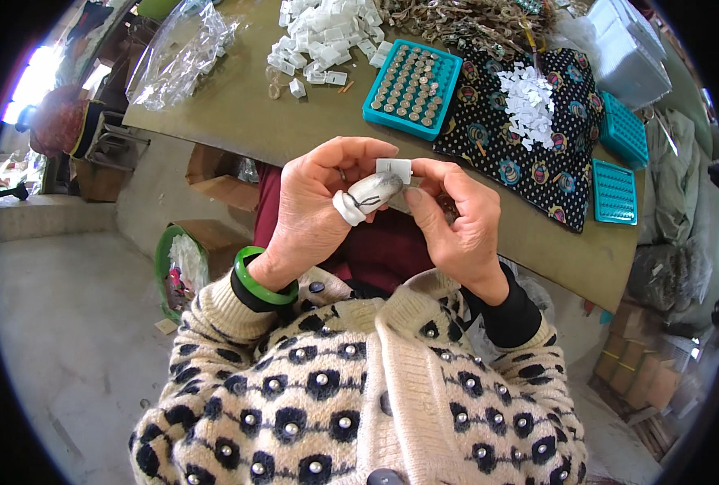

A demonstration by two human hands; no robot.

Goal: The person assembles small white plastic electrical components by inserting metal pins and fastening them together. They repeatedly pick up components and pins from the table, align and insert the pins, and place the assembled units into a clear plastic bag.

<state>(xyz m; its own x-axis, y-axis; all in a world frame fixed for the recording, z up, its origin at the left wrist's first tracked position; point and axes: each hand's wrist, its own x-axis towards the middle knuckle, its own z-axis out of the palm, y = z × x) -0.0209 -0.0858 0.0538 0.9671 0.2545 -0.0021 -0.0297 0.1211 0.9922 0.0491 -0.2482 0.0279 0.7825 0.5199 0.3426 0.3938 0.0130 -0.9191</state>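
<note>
On the left of the table (238, 109), a clear plastic bag (178, 61) is lying crumpled. The left hand (307, 190) is gripping a small white case (394, 166), its thumb wearing a smudged white cover (353, 208) that is hiding the case's lower-left part. Behind, a heap of white boxes (327, 36) is spreading. The case is sitting between both hands' fingertips, its longer side seemingly running crosswise; the right hand (464, 214) is pinching its right edge, neither hand being nearer. Beyond, a teal tray (400, 127) of metal discs (408, 85) is adjoining a dotted cloth (529, 182) that's holding white pieces (529, 105). Farther right, two smaller trays (630, 194) are resting.
</note>
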